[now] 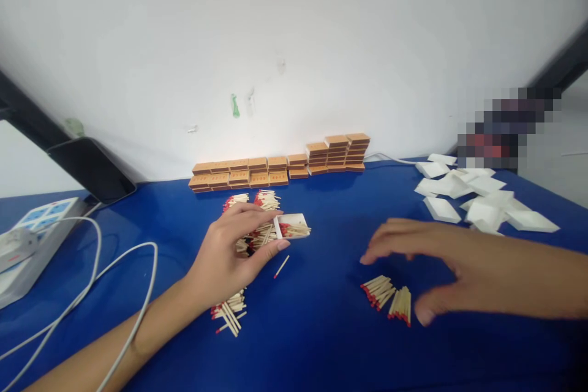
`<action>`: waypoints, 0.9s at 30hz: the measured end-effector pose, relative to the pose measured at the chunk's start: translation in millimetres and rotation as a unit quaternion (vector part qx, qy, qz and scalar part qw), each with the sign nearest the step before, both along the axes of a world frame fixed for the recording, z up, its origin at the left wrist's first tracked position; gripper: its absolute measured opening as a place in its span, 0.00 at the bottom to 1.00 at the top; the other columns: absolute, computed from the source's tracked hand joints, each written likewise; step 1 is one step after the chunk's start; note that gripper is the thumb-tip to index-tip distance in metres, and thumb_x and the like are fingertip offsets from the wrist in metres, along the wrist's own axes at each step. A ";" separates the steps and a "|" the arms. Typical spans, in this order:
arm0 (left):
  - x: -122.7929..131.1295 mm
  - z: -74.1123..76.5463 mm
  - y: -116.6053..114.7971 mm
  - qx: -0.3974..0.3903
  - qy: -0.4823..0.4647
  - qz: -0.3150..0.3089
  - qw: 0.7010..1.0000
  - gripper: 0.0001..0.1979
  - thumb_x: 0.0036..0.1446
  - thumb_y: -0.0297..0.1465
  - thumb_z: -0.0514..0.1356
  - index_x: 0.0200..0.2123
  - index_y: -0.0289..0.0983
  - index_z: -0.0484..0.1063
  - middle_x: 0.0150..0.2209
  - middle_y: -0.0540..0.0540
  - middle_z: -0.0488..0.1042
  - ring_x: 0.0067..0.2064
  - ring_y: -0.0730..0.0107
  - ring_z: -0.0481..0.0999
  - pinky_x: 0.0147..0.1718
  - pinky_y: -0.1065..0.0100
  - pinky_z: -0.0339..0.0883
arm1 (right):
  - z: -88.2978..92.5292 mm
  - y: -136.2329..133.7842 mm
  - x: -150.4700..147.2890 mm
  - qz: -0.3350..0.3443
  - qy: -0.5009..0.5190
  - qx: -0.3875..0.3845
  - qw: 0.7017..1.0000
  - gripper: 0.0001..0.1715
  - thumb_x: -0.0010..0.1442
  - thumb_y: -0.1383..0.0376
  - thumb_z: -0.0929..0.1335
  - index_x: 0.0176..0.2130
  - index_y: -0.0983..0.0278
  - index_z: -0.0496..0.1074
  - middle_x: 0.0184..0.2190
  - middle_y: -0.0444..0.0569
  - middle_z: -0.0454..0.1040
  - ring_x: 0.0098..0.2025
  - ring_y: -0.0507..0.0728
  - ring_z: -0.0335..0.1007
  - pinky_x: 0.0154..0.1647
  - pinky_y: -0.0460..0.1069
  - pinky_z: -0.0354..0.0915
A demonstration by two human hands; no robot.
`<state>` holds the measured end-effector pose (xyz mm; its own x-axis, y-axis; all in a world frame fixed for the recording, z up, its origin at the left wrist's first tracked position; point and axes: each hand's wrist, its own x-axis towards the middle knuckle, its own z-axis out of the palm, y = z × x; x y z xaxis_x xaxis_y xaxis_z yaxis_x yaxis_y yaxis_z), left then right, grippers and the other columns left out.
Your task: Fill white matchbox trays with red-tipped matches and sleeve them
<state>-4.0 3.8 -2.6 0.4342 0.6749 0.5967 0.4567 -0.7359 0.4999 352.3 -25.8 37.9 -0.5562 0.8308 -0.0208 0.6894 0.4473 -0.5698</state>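
My left hand (234,251) grips a small white matchbox tray (279,228) between thumb and fingers, left of the middle of the table. Red-tipped matches (294,230) lie inside the tray. Under and around that hand are piles of loose matches (229,306), partly hidden by it. One single match (282,266) lies just below the tray. My right hand (427,263) is open, fingers and thumb spread, with nothing in it. It hovers beside two small bunches of matches (386,295) on the blue surface.
Orange matchboxes (275,171) stand stacked in rows along the wall. A heap of white trays (487,196) lies at the back right. On the left are a power strip (41,226), a dark phone-like slab (94,168) and looping white cables (154,257). The table (321,331) is blue.
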 end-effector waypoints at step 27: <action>-8.2 -0.2 8.7 0.055 0.012 0.021 0.998 0.17 0.63 0.37 0.70 0.54 0.39 0.80 0.46 0.40 0.83 0.48 0.56 0.79 0.49 0.53 0.77 | -54.1 105.8 -75.0 0.003 0.086 0.039 0.995 0.23 0.63 0.46 0.72 0.42 0.63 0.81 0.36 0.48 0.73 0.37 0.55 0.68 0.38 0.51 0.63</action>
<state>-12.1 12.4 -2.8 0.4220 0.6240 0.6576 0.5001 -0.7653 0.4052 277.3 80.0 -16.2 -0.5516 0.8223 0.1401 0.5810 0.4992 -0.6428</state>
